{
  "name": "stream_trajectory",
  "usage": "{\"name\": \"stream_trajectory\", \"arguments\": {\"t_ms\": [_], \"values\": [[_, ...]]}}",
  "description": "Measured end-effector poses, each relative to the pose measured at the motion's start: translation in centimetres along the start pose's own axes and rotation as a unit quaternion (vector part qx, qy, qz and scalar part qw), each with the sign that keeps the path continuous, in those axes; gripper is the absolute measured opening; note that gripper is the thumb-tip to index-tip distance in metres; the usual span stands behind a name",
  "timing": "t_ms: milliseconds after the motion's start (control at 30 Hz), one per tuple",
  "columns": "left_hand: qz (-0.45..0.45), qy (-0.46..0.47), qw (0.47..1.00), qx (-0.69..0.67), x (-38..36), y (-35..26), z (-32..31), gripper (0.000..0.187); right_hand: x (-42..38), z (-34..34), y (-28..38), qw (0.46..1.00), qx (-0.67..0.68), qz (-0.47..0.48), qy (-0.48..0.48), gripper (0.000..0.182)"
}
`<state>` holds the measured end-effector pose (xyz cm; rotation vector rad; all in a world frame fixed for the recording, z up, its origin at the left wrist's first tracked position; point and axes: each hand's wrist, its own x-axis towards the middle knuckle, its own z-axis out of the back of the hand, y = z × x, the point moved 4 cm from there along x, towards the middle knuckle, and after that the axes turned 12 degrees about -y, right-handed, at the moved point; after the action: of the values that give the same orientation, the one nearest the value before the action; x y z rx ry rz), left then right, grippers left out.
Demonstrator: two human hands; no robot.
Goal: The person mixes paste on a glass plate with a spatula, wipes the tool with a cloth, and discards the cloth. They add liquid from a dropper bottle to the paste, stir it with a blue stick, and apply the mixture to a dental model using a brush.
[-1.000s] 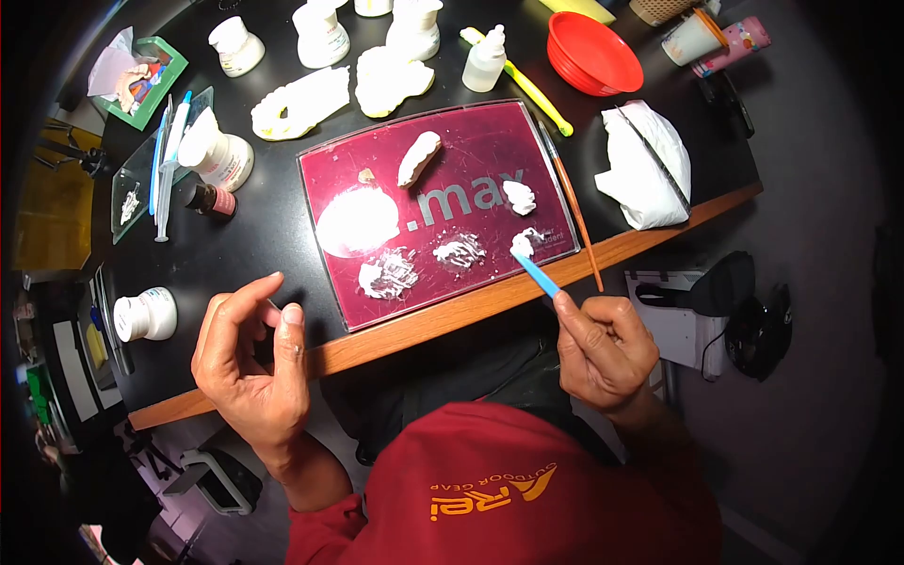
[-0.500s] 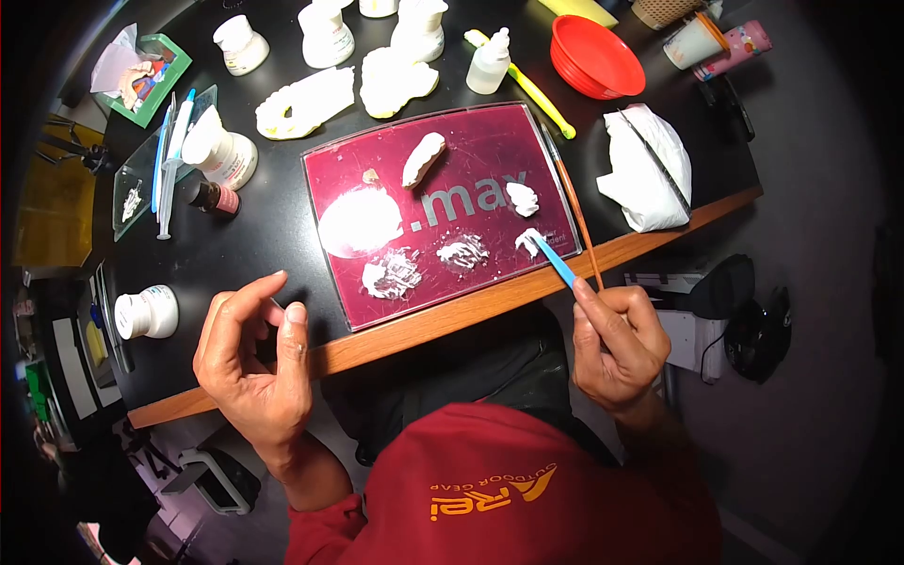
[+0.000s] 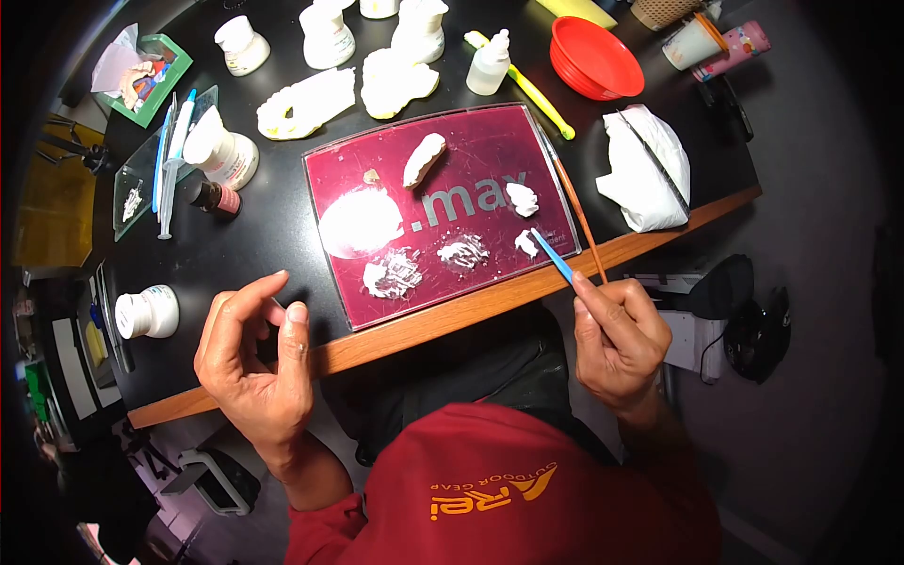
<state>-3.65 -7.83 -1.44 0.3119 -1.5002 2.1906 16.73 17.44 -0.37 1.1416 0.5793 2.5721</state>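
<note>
My right hand (image 3: 621, 344) pinches a slim blue mixing spatula (image 3: 554, 255). Its tip is right at a small dab of white paste (image 3: 525, 244) near the right front corner of a maroon mixing slab (image 3: 330, 179). Two smeared white patches (image 3: 391, 275) spread along the slab's front, and another white lump (image 3: 523, 199) sits behind the dab. Farther back on the slab lies a whitish elongated piece (image 3: 424, 160). My left hand (image 3: 254, 363) is held over the front left table edge, thumb and forefinger apart, the other fingers curled.
A brown-handled brush (image 3: 576, 202) runs along the slab's right edge. Beyond are a white wad (image 3: 650, 169) with a dark tool on it, a red bowl (image 3: 593, 58) and a dropper bottle (image 3: 489, 64). Several white jars (image 3: 327, 38) stand behind; another jar (image 3: 147, 312) lies left.
The spatula tip has shifted slightly up to the dab's right side, and the dab looks more bunched. My right hand moved barely; my left hand stays in place.
</note>
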Motion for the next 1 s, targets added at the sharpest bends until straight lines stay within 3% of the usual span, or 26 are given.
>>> {"name": "stream_trajectory", "arguments": {"t_ms": [200, 367, 500, 567, 633, 700, 800, 1000], "values": [[0.014, 0.000, 1.000, -0.005, -0.1, 0.1, 0.1, 0.024, 0.2, 0.9, 0.5, 1.000, 0.000, -0.009, -0.006, 0.039], [0.002, -0.032, 0.999, -0.015, 0.2, -0.1, -0.1, 0.025, 1.8, 2.3, -0.1, 0.998, 0.038, -0.035, 0.033, 0.030], [-0.010, -0.043, 0.999, -0.019, 0.2, 0.0, 0.0, 0.025, 8.7, 5.0, -1.8, 0.996, -0.059, 0.032, -0.063, 0.019], [-0.009, -0.043, 0.999, -0.022, 0.3, 0.0, 0.0, 0.024, 12.6, 4.8, -4.6, 0.991, -0.082, -0.010, -0.101, 0.015], [-0.008, -0.044, 0.999, -0.029, 0.3, 0.1, 0.1, 0.024, 16.5, 3.4, -8.1, 0.993, -0.100, -0.021, -0.061, 0.015], [0.003, -0.049, 0.998, -0.038, 0.3, 0.3, 0.2, 0.023, 19.7, 1.4, -11.3, 0.986, -0.149, -0.037, 0.067, 0.017], [0.002, -0.038, 0.999, -0.033, 0.3, 0.2, 0.5, 0.020, 21.5, -0.6, -13.0, 0.974, -0.172, -0.071, 0.126, 0.018], [0.002, -0.025, 0.999, -0.032, 0.3, 0.2, 0.6, 0.020, 21.8, 0.3, -12.2, 0.973, -0.193, -0.086, 0.099, 0.017]]}}
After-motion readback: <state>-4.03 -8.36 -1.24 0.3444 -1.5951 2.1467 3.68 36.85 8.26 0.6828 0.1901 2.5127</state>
